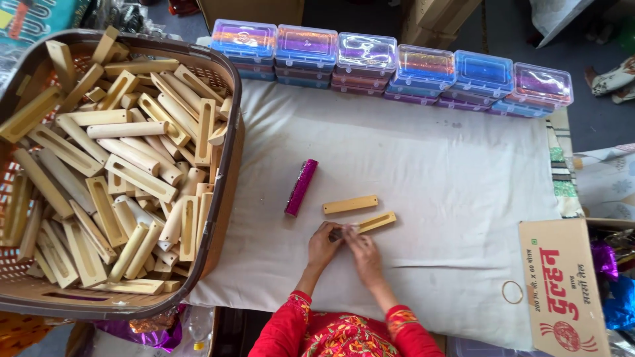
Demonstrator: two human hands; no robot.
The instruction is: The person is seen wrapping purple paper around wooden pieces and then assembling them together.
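Note:
My left hand (322, 246) and my right hand (361, 250) meet over the white cloth (430, 165), both pinching the near end of a slotted wooden stick (377, 222). A small dark piece sits between my fingertips at that end. A second wooden stick (350, 204) lies flat just beyond it. Further left rests a shiny magenta-covered stick (301, 187). Red patterned sleeves cover both my forearms.
A large brown basket (228, 172) heaped with several bare wooden sticks fills the left. A row of coloured clear-lidded plastic boxes (390, 66) lines the far edge. A cardboard box (562, 284) and a rubber band (511, 291) lie at the right.

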